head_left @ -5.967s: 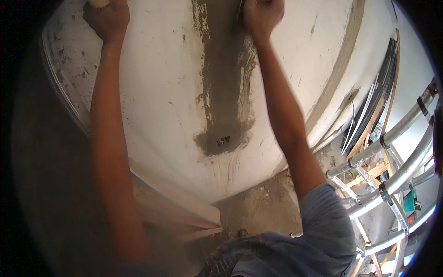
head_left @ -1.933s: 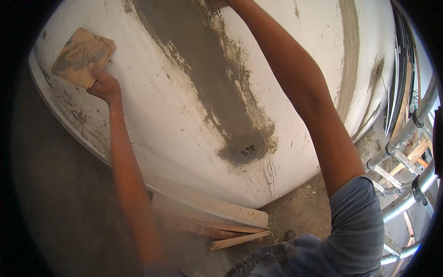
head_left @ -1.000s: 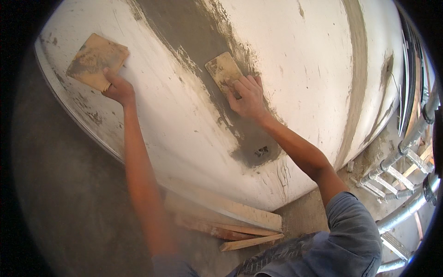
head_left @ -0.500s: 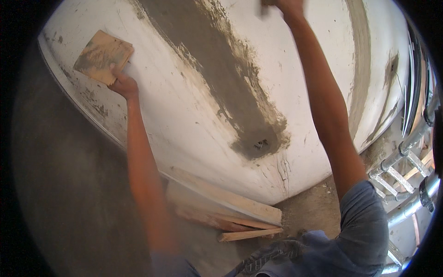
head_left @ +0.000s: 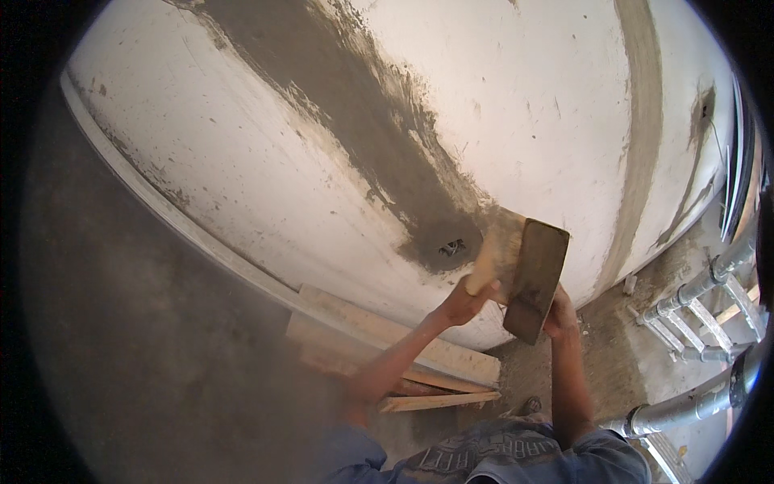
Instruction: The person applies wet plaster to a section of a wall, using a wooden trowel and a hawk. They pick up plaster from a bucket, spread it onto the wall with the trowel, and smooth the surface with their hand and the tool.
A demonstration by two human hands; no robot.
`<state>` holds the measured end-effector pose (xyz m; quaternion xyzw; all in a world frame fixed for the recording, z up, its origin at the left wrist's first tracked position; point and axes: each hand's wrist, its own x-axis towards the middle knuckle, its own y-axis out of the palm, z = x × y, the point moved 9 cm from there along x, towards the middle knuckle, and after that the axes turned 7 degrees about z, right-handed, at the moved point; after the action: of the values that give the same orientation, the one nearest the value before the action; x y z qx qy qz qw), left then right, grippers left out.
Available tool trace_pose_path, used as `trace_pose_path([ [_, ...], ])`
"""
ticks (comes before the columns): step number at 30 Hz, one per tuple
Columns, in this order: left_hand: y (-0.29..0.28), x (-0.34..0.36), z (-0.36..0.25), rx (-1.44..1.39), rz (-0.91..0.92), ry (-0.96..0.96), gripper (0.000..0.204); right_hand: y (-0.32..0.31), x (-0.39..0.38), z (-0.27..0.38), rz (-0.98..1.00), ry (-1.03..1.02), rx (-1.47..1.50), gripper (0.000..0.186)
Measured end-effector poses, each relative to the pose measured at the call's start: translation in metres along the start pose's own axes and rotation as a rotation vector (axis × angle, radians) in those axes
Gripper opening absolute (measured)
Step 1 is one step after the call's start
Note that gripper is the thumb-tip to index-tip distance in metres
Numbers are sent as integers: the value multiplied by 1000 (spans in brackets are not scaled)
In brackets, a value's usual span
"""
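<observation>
Left grip closed on the lower end of a blurred, grey-smeared tan board; right grip closed on a flat rectangular float, rounded corners, dark grey face, fingers mostly hidden behind it. Left forearm slants up-right, right forearm near vertical; board extends up from left grip, float sits just left of right grip, overlapping board in view. Beyond: white wall, ragged-edged grey plaster strip.

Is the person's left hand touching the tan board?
Touching. The head view shows the left hand closed on the lower end of the tan board, thumb across its face.
</observation>
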<state>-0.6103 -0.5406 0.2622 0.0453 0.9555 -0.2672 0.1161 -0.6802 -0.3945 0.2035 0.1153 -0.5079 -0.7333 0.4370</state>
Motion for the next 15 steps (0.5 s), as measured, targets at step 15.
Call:
trace_pose_path([
  [15, -294, -37, -311, 1980, -1026, 400, 73, -74, -19, 24, -127, -60, 37, 48],
])
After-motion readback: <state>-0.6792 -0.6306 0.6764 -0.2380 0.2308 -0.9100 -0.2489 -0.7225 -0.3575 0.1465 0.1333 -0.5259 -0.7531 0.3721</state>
